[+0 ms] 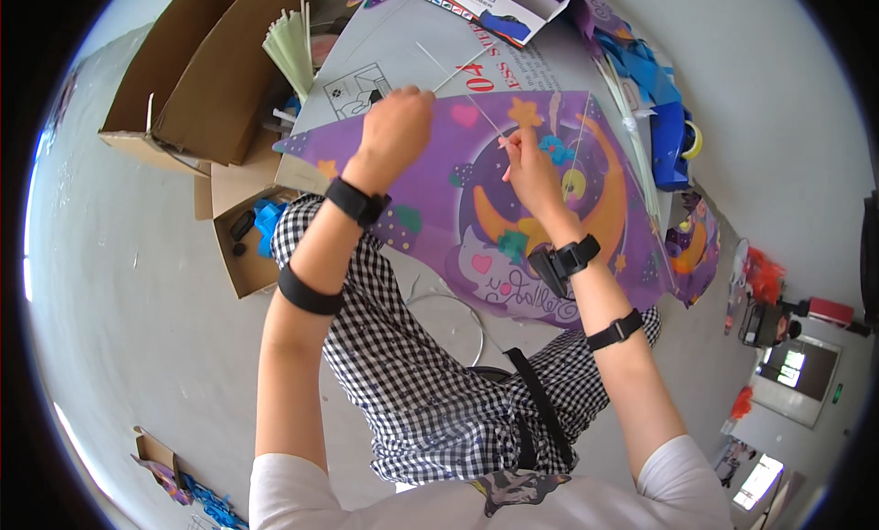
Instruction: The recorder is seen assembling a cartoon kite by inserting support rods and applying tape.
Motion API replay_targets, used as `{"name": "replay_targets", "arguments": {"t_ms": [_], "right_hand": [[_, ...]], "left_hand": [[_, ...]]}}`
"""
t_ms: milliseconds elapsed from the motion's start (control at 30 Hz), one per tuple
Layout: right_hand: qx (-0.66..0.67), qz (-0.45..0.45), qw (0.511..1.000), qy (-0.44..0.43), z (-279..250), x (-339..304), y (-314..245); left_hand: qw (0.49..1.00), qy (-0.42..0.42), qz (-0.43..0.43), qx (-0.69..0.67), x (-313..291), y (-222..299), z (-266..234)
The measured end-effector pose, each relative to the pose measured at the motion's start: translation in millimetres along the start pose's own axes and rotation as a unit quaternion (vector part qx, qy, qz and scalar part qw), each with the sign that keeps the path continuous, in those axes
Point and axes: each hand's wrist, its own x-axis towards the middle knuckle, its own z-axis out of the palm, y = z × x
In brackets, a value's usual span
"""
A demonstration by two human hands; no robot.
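Observation:
A purple printed sheet (430, 178) with a moon, stars and hearts, resembling kite fabric, lies in front of me and hangs over the near table edge. Above its left part, my left hand (396, 135) is closed, and a thin white rod (467, 65) runs from its fingers up to the right. My right hand (534, 171) pinches the lower end of another thin white line (483, 112), stick or cord, over the moon print. The two thin lines cross between my hands. The fingertips of my left hand are partly hidden.
A tall cardboard box (197, 81) stands left, beside a bundle of pale sticks (291, 49). A smaller open box (243, 265) sits below. A printed carton (485, 8) lies at the far edge. A blue tape dispenser (670, 146) is at right, near more pale rods (632, 132).

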Motion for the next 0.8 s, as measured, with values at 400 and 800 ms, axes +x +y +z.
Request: {"name": "replay_targets", "arguments": {"t_ms": [400,800], "right_hand": [[0.115,0.013,0.993,0.035,-2.4,-17.0,-1.6],[0.139,0.017,0.989,0.039,1.3,-21.5,-3.7]], "left_hand": [[0.99,0.055,0.086,0.097,81.7,-17.5,34.2],[0.982,0.11,0.09,-0.125,58.2,-7.3,26.5]]}}
